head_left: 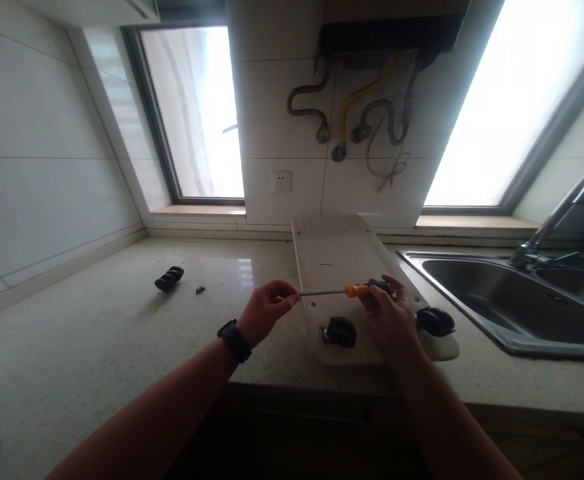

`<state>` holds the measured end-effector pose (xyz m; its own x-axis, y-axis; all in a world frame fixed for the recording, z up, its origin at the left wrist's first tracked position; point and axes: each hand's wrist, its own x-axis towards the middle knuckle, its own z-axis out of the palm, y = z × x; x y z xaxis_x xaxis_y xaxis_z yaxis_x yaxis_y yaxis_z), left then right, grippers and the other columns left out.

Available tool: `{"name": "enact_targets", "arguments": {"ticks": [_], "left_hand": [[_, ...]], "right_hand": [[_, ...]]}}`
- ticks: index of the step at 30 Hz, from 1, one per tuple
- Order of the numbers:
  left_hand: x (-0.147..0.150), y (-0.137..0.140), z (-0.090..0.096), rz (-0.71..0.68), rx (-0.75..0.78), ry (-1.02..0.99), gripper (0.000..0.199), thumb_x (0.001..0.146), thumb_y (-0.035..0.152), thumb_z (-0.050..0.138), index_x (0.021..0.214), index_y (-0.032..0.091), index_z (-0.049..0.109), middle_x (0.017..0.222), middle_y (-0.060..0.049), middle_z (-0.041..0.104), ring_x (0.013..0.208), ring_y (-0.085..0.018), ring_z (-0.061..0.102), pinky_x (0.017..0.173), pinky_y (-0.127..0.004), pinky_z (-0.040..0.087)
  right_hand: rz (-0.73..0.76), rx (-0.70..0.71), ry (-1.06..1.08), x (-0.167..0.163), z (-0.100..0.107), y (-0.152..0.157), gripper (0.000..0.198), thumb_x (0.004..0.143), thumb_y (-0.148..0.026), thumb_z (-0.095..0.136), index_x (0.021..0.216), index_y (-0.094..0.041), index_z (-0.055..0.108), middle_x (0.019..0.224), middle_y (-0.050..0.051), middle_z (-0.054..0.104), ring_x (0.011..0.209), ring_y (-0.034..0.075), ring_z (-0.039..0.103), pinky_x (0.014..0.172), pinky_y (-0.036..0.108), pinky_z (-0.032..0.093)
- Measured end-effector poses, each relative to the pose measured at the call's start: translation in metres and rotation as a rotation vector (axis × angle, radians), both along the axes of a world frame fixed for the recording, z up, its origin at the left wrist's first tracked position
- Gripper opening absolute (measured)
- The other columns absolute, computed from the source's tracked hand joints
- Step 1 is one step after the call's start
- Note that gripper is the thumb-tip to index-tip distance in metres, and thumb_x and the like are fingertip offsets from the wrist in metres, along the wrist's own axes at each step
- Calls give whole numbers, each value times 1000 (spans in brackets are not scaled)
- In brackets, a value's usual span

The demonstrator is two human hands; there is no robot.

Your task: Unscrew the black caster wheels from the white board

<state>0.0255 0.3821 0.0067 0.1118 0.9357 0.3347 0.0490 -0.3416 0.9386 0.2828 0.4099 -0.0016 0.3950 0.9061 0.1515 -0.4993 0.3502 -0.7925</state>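
Note:
My right hand is closed around the orange-and-black handle of a screwdriver, held level above a pale board. Its metal shaft points left. At the shaft's tip the fingers of my left hand are pinched together; whatever small thing is between them is hidden. A black watch is on the left wrist. The pale board lies flat on the counter beneath the tool, with small holes at its far end. Two black caster wheels are at its near end.
On the counter to the left lie a black ridged part and several small screws. A steel sink with a tap is at the right. Pipes and valves hang on the tiled wall above a socket.

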Motion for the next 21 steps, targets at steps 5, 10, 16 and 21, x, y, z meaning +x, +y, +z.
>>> {"name": "enact_targets", "arguments": {"ticks": [5,10,16,21], "left_hand": [[-20,9,12,14,52,113,17,82,30,75,88,16,69,83,-3,70,71,-12,61,66,-26,48],[-87,24,32,59,120,508,23,84,38,71,92,17,69,87,-5,72,77,-15,64,71,-29,51],[-199,50,14,339,-134,954,32,84,45,63,100,19,71,92,-5,76,83,-19,69,75,-30,51],[-248,60,-13,467,-268,1054,30,73,40,67,89,15,71,85,-10,76,76,-24,70,68,-32,51]], "right_hand": [[0,2,17,2,-1,2,62,58,-24,91,110,-25,57,99,-2,67,89,13,70,75,24,65],[-8,19,34,2,-4,3,62,57,-23,91,108,-25,57,98,-3,68,88,13,70,73,22,64],[2,27,29,1,-4,1,61,59,-24,90,110,-25,58,97,-2,69,87,13,71,74,23,64],[6,27,9,1,-5,1,62,58,-24,90,110,-25,57,100,-1,69,89,14,72,75,25,64]]}}
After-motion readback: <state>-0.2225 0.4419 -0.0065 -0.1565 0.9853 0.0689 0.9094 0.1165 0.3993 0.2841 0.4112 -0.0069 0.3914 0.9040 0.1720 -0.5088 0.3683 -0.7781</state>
